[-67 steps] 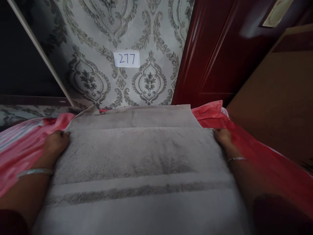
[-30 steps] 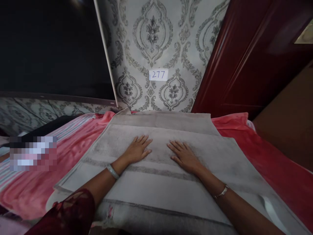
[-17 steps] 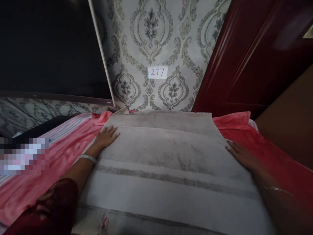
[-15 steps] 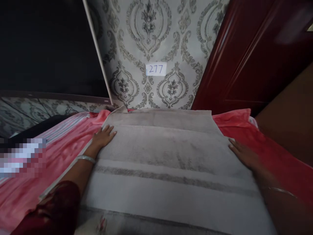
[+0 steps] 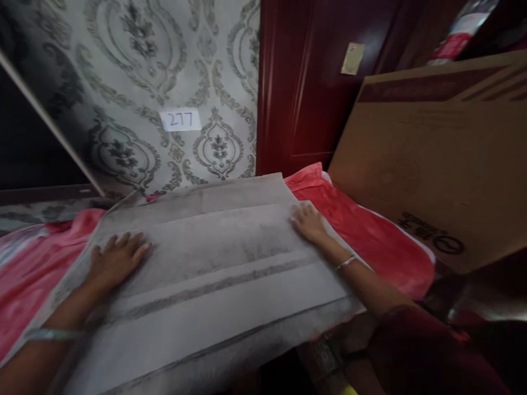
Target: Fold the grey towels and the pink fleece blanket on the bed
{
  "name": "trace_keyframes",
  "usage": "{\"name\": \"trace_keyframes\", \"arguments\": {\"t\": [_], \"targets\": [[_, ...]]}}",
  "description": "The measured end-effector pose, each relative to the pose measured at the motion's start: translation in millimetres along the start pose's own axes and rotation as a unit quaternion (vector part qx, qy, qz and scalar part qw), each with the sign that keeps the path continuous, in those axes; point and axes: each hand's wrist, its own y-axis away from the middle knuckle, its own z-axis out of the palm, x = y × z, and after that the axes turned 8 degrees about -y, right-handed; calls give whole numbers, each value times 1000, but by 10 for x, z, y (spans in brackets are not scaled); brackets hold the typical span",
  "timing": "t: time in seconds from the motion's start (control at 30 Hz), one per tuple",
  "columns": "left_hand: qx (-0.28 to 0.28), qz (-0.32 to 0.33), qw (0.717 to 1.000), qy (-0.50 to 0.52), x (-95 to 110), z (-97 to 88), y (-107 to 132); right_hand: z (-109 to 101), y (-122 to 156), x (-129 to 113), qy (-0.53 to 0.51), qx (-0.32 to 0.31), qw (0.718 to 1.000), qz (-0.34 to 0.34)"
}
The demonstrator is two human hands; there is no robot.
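Observation:
A pale grey cloth point(image 5: 230, 241) with darker stripes lies spread over a red and pink blanket point(image 5: 362, 241). My left hand point(image 5: 117, 260) rests flat on the left part of the cloth, its fingers spread. Near the cloth's far right edge, my right hand point(image 5: 308, 222) lies palm down with fingers stretched out. Both hands touch the cloth's upper face, and neither grips anything. The cloth's near edge hangs toward me and looks blurred.
Behind the cloth stands a patterned wall with a paper label point(image 5: 181, 119) reading 277. A dark red door point(image 5: 304, 82) is beyond it. At right stands a large cardboard box point(image 5: 424, 159), with a bottle point(image 5: 461, 33) above. A dark screen point(image 5: 33, 131) stands at left.
The view has turned to the right, bringing the cardboard box and bottle into sight. Both hands still lie on the cloth; my right hand now sits further in from its edge.

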Motion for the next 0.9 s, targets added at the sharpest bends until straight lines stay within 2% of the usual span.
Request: {"name": "trace_keyframes", "arguments": {"t": [0.1,0.17,0.23,0.3,0.47,0.6,0.67,0.73,0.83,0.9], "targets": [[4,112,994,16,405,233,165,201,427,-318,-14,-54,986,-159],[23,168,985,24,620,386,271,271,577,-358,-19,-72,979,-191],[35,178,983,27,729,468,330,237,596,-242,-9,-77,983,-164],[26,175,984,26,752,466,340,126,538,-17,9,-75,992,-104],[6,149,989,19,766,272,339,-183,473,640,2,-86,996,33],[-2,131,991,12,841,172,369,-388,593,955,-4,-97,992,76],[-7,131,991,8,866,156,370,-461,670,969,0,-93,992,89],[-4,127,992,3,881,139,370,-467,772,883,6,-73,993,95],[0,126,992,3,891,78,398,-329,994,672,12,-36,999,10],[-9,137,990,11,881,20,446,-204,1149,577,8,-37,998,-56]]}}
